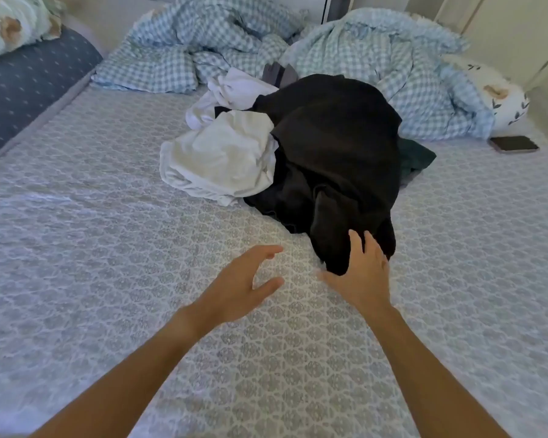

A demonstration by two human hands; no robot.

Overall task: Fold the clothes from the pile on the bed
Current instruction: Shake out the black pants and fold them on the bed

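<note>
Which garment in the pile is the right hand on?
The right hand pinches the near edge of the black garment, the big dark one on the pile's right. The white garment lies left, untouched; the left hand hovers open.

Both bare forearms reach forward from the lower edge, converging slightly. Left hand (244, 279) hovers with palm turned inward, fingers (268, 250) spread and lightly curved, thumb apart below them, nothing between thumb and fingers. Right hand (363, 276) is extended further ahead, back of hand up, wrist straight, its fingers (356, 241) lying on dark cloth, thumb spread off to the left of them. Whether those fingers pinch the cloth cannot be told. The hands are apart, not touching.
</note>
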